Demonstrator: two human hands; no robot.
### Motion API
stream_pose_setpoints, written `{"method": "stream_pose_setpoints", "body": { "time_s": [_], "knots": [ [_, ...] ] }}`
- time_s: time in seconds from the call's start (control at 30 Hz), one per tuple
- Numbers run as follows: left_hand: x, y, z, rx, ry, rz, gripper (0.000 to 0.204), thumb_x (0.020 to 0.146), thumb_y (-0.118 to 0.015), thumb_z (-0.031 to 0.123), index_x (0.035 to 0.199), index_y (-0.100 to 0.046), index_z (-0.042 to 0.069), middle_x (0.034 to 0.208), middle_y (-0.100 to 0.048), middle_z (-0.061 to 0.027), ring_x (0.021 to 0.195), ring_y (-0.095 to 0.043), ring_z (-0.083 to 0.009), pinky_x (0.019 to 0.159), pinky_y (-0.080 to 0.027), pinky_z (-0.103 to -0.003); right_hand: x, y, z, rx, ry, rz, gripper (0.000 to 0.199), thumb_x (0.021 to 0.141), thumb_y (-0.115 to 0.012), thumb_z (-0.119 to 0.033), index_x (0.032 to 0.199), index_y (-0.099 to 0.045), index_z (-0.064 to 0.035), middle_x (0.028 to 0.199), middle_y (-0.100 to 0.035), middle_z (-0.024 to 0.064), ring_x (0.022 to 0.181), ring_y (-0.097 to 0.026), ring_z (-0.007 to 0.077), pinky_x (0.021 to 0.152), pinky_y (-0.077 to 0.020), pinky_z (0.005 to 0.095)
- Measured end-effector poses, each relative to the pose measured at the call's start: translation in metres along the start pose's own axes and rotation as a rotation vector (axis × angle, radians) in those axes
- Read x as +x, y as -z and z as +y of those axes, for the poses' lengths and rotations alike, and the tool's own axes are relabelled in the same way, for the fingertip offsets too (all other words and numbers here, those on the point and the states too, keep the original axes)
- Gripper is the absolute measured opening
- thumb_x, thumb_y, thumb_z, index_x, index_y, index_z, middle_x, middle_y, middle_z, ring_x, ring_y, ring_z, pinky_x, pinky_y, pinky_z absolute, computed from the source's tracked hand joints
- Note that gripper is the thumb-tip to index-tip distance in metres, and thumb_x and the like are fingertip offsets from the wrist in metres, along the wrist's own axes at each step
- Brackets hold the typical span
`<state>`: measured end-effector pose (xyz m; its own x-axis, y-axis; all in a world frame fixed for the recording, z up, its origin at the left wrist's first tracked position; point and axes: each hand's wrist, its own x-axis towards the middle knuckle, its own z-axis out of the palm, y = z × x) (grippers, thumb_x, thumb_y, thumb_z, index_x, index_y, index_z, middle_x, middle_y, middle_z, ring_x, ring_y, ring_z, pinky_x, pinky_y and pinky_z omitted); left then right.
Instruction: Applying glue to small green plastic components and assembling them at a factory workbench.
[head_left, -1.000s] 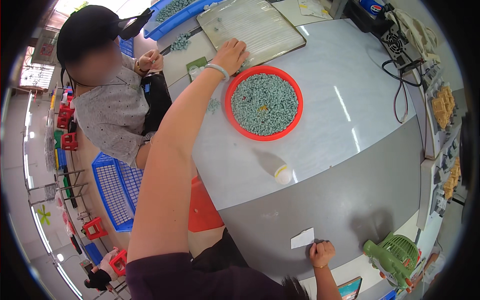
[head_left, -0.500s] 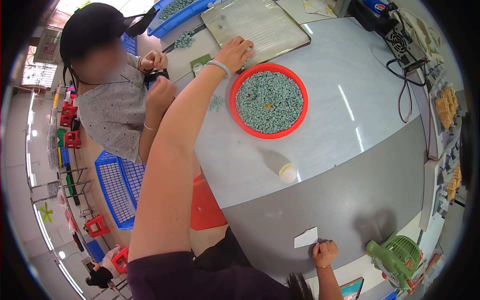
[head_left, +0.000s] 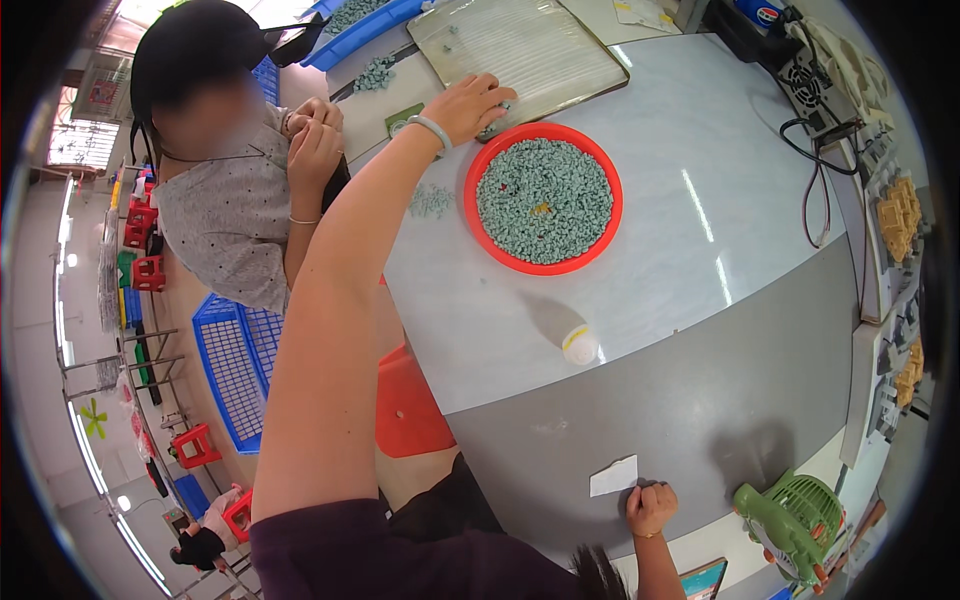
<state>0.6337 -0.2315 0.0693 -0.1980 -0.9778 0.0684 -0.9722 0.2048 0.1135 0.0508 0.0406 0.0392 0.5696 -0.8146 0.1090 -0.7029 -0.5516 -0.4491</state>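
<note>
My left arm reaches far across the table. My left hand (head_left: 470,108) is curled at the near edge of a shallow ridged tray (head_left: 530,55), with small grey-green pieces (head_left: 488,131) showing under its palm and at its fingertips. Just right of it stands a round red basin (head_left: 617,205) heaped with the same kind of pieces (head_left: 545,230), with a few yellow and red bits among them. My right hand (head_left: 652,510) rests as a loose fist on the table's near part, beside a white piece of paper (head_left: 614,476). Nothing shows in its fingers.
A co-worker (head_left: 225,200) sits at the left, hands together. Loose pieces (head_left: 432,201) lie left of the basin. A white-capped bottle (head_left: 579,345) stands in front of it. A green fan (head_left: 795,520) is at the near right, a blue bin (head_left: 400,12) at the far left.
My left hand keeps its place at the tray's edge, its fingers slightly shifted. The co-worker's hands have come closer together. My right hand has not moved.
</note>
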Motion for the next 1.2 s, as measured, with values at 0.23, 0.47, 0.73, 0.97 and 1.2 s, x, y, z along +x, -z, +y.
{"method": "stream_pose_setpoints", "body": {
  "time_s": [0.23, 0.47, 0.73, 0.97, 1.2],
  "knots": [
    [-0.011, 0.011, -0.001, 0.009, -0.159, -0.007, 0.046, 0.085, -0.049, 0.018, 0.129, -0.038, 0.015, 0.119, -0.043, -0.0120, 0.110, -0.043, -0.0297, 0.091, -0.039, -0.038, -0.004, 0.001, 0.002, -0.024, -0.008, -0.011, 0.024, 0.064, -0.059, -0.005, 0.056, -0.036, -0.0066, 0.056, -0.040, 0.0096, 0.051, -0.042, 0.0286, 0.045, -0.0329, 0.0394],
    [-0.001, 0.002, -0.008, 0.040, -0.095, -0.048, 0.043, 0.088, -0.046, 0.024, 0.129, -0.037, 0.013, 0.118, -0.044, -0.0115, 0.110, -0.043, -0.0286, 0.091, -0.040, -0.037, -0.001, 0.001, 0.002, -0.050, 0.018, -0.005, 0.024, 0.063, -0.060, -0.007, 0.056, -0.037, -0.0082, 0.056, -0.042, 0.0078, 0.049, -0.042, 0.0256, 0.045, -0.0361, 0.0353],
    [0.000, -0.003, 0.009, 0.102, 0.010, 0.052, 0.044, 0.087, -0.047, 0.034, 0.125, -0.041, 0.011, 0.112, -0.046, -0.0111, 0.104, -0.047, -0.0285, 0.089, -0.041, -0.038, -0.003, 0.001, 0.002, -0.065, 0.015, -0.007, 0.024, 0.063, -0.059, -0.007, 0.056, -0.037, -0.0078, 0.056, -0.042, 0.0079, 0.049, -0.042, 0.0255, 0.044, -0.0351, 0.0351],
    [0.003, -0.014, 0.004, 0.182, -0.075, 0.089, 0.038, 0.086, -0.050, 0.031, 0.118, -0.043, 0.013, 0.104, -0.045, -0.0115, 0.099, -0.048, -0.0292, 0.085, -0.042, -0.038, -0.001, -0.001, 0.002, -0.058, 0.033, 0.019, 0.024, 0.064, -0.059, -0.007, 0.056, -0.037, -0.0076, 0.056, -0.042, 0.0079, 0.049, -0.042, 0.0256, 0.043, -0.0342, 0.0354],
    [0.017, -0.018, 0.007, 0.194, -0.052, -0.030, 0.020, 0.084, -0.049, 0.021, 0.099, -0.046, 0.008, 0.097, -0.048, -0.0108, 0.092, -0.051, -0.0299, 0.080, -0.044, -0.038, -0.003, -0.001, 0.003, -0.069, 0.020, -0.003, 0.026, 0.065, -0.060, -0.007, 0.056, -0.035, -0.0080, 0.055, -0.040, 0.0080, 0.049, -0.042, 0.0260, 0.043, -0.0339, 0.0356]
  ]
}}
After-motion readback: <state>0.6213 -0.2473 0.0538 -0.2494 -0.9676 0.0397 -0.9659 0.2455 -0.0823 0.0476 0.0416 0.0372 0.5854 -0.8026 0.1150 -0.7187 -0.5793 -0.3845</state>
